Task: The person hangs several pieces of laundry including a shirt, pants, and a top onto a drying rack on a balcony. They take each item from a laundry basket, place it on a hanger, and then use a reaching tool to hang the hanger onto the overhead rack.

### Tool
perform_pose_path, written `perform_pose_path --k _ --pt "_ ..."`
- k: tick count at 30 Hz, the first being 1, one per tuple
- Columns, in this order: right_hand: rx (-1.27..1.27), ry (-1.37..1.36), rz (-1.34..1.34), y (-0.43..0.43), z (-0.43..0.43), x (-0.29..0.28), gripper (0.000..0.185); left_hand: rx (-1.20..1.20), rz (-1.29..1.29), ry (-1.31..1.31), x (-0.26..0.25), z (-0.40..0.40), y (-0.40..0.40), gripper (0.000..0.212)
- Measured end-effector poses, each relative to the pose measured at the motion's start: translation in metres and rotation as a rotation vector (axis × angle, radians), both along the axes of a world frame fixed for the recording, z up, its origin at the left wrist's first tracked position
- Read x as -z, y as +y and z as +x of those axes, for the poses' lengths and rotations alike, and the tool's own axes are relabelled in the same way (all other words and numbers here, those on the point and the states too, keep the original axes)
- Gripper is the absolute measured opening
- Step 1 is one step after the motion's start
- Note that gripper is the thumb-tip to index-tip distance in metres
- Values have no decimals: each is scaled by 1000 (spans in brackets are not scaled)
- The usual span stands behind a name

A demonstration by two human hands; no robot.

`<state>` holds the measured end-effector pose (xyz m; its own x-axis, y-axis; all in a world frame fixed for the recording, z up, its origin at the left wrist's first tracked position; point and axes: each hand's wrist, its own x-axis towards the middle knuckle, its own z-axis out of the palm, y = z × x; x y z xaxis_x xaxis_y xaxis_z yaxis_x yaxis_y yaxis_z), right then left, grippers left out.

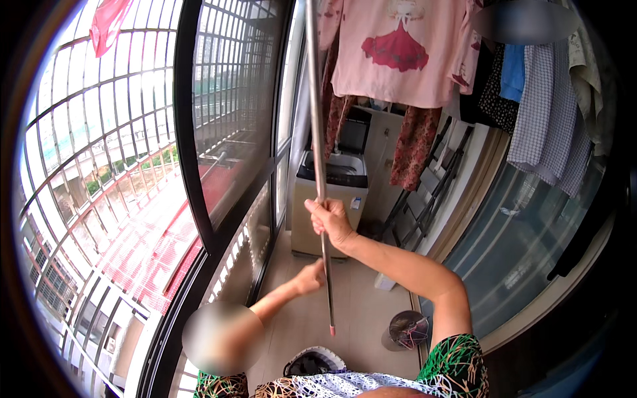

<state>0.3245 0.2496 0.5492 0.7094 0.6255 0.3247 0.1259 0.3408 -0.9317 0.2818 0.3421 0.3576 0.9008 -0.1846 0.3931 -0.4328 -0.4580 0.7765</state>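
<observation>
My right hand (331, 224) grips a long metal pole (328, 293) around its middle, with the thumb along the shaft. The pole stands nearly upright in front of me, its upper end running out at the top of the view. A pink cap (332, 330) covers its lower end. Lower down, my left hand (311, 277) has its fingers curled right beside the shaft; whether they grip it is hidden. Just right of the pole's upper part hangs a pink long-sleeved top (388, 84) with a red dress print, and patterned red trousers (415, 144) hang behind it.
A top-loading washing machine (328, 209) stands ahead, lid raised. A folded stepladder (428, 189) leans at the right wall, near hanging checked clothes (542, 109). A bucket (405, 331) and a basket (316, 360) sit on the floor. Left are a sliding window (186, 124) and barred grille (99, 129).
</observation>
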Motion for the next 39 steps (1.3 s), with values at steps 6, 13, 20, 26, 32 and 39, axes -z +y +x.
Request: perform_pose_path --k 6,13,20,26,32,39 --pt "-79 -57 -88 31 -12 86 40 -97 -717 -233 -138 -26 63 41" --pt "-182 -98 -153 137 -38 223 43 -171 -724 -643 -156 -65 143 42" --pt "-293 -240 -431 253 -47 384 35 -575 -788 -751 -28 -74 264 22" --pt "-142 -317 -617 270 -4 481 39 -743 -619 -648 89 -20 305 18" --pt "-159 -120 -790 234 15 504 34 -890 -557 -462 201 14 358 21" --pt "-159 66 -767 232 27 495 24 -988 -555 -258 264 44 406 19"
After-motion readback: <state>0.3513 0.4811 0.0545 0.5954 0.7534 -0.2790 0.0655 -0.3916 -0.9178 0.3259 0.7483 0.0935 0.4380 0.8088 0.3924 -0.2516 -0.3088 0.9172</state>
